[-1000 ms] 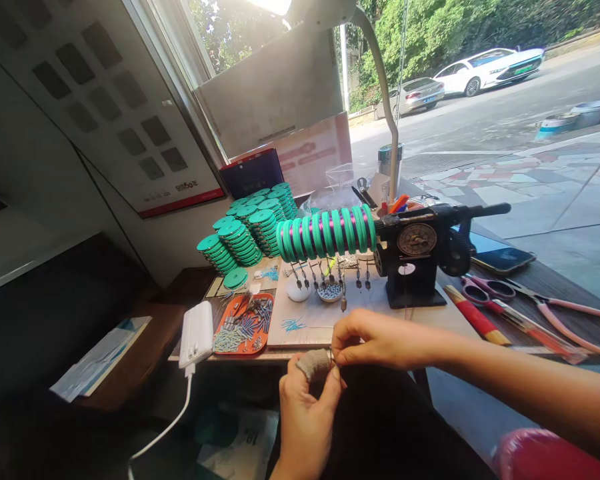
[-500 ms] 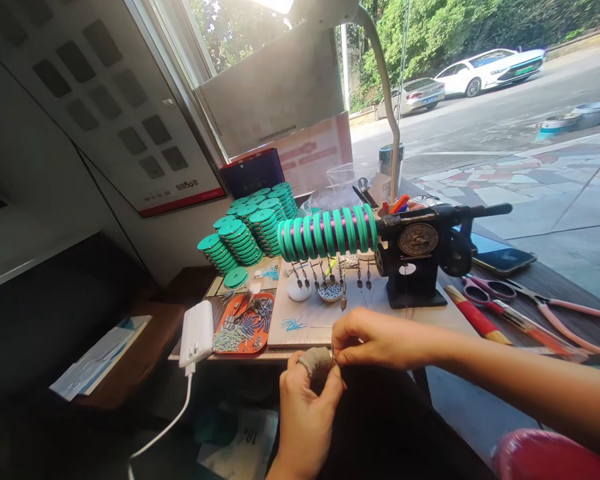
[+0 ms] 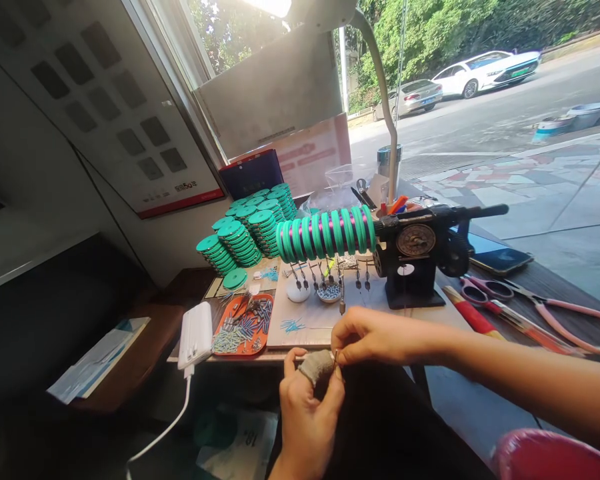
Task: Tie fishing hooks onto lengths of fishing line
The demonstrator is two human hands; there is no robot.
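In front of the table's near edge my two hands meet at the fingertips. My left hand [image 3: 307,413] is closed in a pinch, with a grey-beige cloth finger cover [image 3: 316,366] on its index finger. My right hand [image 3: 367,339] comes in from the right, thumb and finger pinched together just above the left thumb. A tiny thin dark piece shows between the fingertips, too small to name. Beyond the hands is a black winding machine [image 3: 414,267] bearing a row of green ring spools [image 3: 326,233] wound with purple line. Several small weighted pieces [image 3: 343,307] dangle below the spools.
An orange tray [image 3: 245,323] of small tubes and metal parts lies left, near a white power bank [image 3: 195,335] with a cable. Stacked green spools [image 3: 240,240] stand behind. A bowl of beads [image 3: 329,292], scissors [image 3: 485,290], pliers [image 3: 555,313] and a phone [image 3: 500,253] are on the table.
My left index finger with its cloth cover has shifted slightly and looks straighter. Both hands stay together at the fingertips. The whole view has moved a little.
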